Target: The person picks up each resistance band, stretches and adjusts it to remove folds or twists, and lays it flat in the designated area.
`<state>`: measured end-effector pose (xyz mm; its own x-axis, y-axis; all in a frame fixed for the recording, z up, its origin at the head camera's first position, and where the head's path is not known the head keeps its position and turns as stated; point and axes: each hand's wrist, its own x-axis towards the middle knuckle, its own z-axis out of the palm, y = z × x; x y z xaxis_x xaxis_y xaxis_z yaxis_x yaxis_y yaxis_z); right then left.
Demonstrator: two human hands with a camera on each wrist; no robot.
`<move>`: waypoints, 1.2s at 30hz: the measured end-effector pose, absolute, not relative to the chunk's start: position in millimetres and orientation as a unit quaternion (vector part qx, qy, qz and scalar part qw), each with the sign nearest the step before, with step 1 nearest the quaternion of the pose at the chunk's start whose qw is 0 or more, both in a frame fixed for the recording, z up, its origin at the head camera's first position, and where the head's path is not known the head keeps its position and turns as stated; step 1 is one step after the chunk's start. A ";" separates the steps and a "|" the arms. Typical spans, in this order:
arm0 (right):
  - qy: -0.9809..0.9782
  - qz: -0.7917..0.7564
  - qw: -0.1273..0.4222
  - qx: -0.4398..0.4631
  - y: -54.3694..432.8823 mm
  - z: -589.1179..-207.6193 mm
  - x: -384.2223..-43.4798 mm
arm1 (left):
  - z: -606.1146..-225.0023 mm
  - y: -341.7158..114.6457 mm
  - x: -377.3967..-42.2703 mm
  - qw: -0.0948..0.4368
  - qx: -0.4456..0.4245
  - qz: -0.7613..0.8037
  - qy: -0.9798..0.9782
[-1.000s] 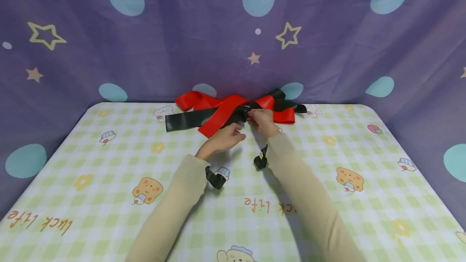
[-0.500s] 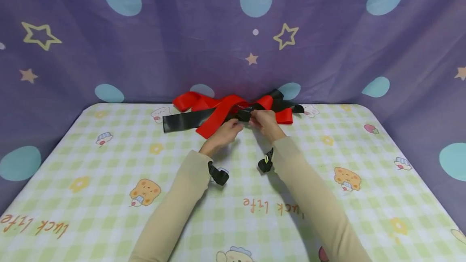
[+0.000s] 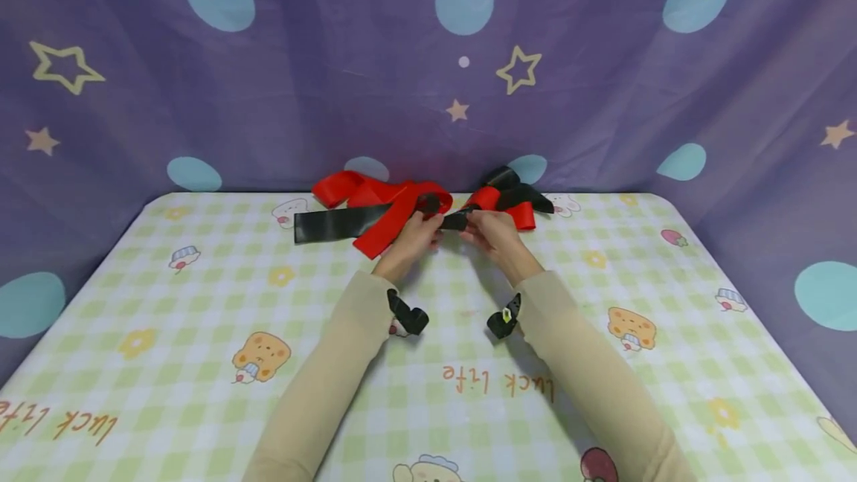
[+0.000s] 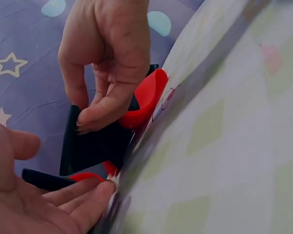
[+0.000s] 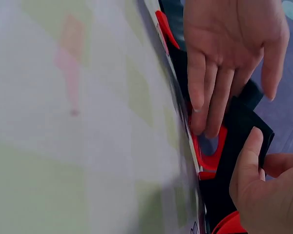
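A tangle of wide red ribbon [image 3: 386, 225] and black ribbon [image 3: 338, 223] lies at the table's far edge. My right hand [image 3: 498, 235] pinches a folded piece of the black ribbon between thumb and fingers; the right wrist view shows this black fold [image 5: 241, 127] near the thumb tip. My left hand [image 3: 410, 242] is beside it among the ribbons. In the right wrist view the left hand [image 5: 232, 58] has straight fingers and its thumb apart, its fingertips right at a red loop [image 5: 211, 161]. Part of the ribbon's middle is hidden behind the hands.
A checked cloth with printed cartoons covers the table [image 3: 348, 407]. Behind its far edge hangs a purple curtain [image 3: 348, 80] with stars and ovals, close to the ribbons. Black wrist cameras [image 3: 410, 316] sit at both sleeves.
My right hand has drawn the black piece slightly nearer, and the middle of the tangle has parted into left and right portions. My left hand has moved farther in among the ribbons.
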<state>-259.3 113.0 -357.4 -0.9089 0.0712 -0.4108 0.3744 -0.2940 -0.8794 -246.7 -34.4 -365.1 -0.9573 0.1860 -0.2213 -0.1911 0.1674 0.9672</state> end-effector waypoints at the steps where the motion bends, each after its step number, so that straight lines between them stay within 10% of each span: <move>1: 0.587 -0.781 0.102 0.186 113.0 -357.9 -256.7 | -365.5 -34.7 -246.7 0.153 -0.004 0.648 0.746; 16: 0.572 -0.789 0.174 0.141 112.2 -373.0 -234.0 | -362.6 -39.3 -233.5 0.151 -0.071 0.694 0.700; 36: 0.530 -0.817 0.121 0.192 120.9 -362.7 -260.0 | -353.9 -20.1 -204.2 0.092 -0.011 0.684 0.724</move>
